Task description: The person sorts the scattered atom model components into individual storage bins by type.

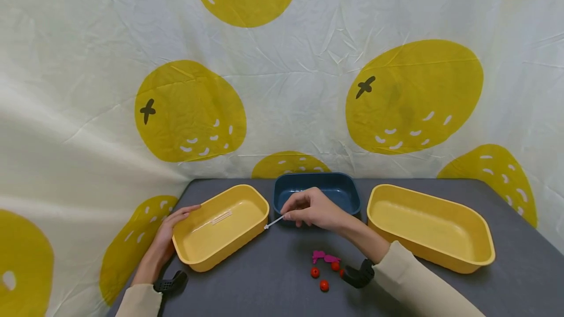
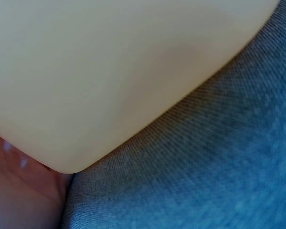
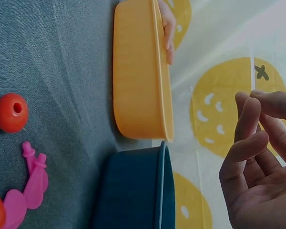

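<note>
My right hand [image 1: 310, 208] pinches a thin white stick [image 1: 275, 222] between thumb and fingertips. Its small knobbed end points down and left, close by the right side of the left yellow bin [image 1: 229, 248]. In the right wrist view the white stick [image 3: 252, 71] rises from the pinch, and the other fingers are bent. At that bin's left side, my left hand [image 1: 169, 229] lies against the wall with extended fingers along the rim. Several pale thin sticks [image 1: 221, 217] lie inside the bin. The bin's pale wall [image 2: 109, 71] fills much of the left wrist view.
A dark blue bin [image 1: 323, 180] stands at the back, partly behind my right hand. Another yellow bin [image 1: 436, 253] is at the right. Several red beads [image 1: 324, 285] and some magenta plastic pieces [image 1: 326, 257] lie on the grey cloth near my right forearm. A patterned curtain [image 1: 299, 111] hangs behind.
</note>
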Demonstrator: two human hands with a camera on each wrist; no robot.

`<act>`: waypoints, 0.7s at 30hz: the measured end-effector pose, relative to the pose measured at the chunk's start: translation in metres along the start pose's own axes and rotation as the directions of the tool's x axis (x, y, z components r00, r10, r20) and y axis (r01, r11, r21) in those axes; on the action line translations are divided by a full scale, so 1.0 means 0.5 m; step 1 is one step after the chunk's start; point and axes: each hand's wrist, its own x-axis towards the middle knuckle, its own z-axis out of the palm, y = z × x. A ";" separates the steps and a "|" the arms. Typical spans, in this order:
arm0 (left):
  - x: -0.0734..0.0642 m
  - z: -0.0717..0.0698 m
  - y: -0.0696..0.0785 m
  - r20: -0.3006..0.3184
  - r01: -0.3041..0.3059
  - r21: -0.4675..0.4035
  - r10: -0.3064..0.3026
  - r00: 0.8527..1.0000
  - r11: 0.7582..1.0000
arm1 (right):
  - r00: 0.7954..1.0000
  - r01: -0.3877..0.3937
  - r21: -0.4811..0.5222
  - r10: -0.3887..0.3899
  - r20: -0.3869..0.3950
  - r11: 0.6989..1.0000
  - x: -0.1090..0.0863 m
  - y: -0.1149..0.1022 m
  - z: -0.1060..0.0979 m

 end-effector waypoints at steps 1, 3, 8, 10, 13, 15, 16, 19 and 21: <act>0.000 0.000 0.000 -0.001 0.002 0.002 -0.002 1.000 1.000 | 1.000 -0.005 -0.004 0.005 -0.001 1.000 0.003 0.000 0.001; 0.000 0.000 0.000 -0.001 0.005 0.003 -0.005 1.000 1.000 | 1.000 -0.015 -0.007 0.015 -0.003 1.000 0.010 -0.001 0.004; 0.002 -0.001 0.001 0.002 0.009 -0.005 -0.009 1.000 1.000 | 0.999 -0.046 -0.003 0.046 -0.010 0.999 0.028 -0.003 0.010; 0.001 -0.001 0.002 0.001 0.011 -0.011 -0.011 1.000 1.000 | 0.998 -0.057 0.000 0.057 -0.011 0.998 0.035 -0.004 0.012; 0.002 -0.001 0.002 -0.002 0.012 -0.013 -0.012 1.000 1.000 | 0.998 -0.056 0.006 0.056 -0.004 0.998 0.047 -0.005 0.014; 0.003 -0.001 0.002 -0.003 0.007 -0.012 -0.007 1.000 1.000 | 0.999 -0.054 0.009 0.054 -0.004 0.998 0.055 -0.006 0.015; 0.003 -0.002 0.002 0.003 0.002 -0.008 -0.002 1.000 1.000 | 0.999 -0.053 0.011 0.053 -0.003 0.999 0.058 -0.007 0.016; 0.004 -0.003 0.002 0.004 0.000 -0.015 0.000 1.000 1.000 | 0.998 -0.056 0.020 0.056 -0.003 0.998 0.070 -0.009 0.018; 0.003 -0.004 0.001 0.007 0.005 -0.022 -0.005 1.000 1.000 | 0.998 -0.067 0.031 0.067 -0.001 0.997 0.078 -0.009 0.020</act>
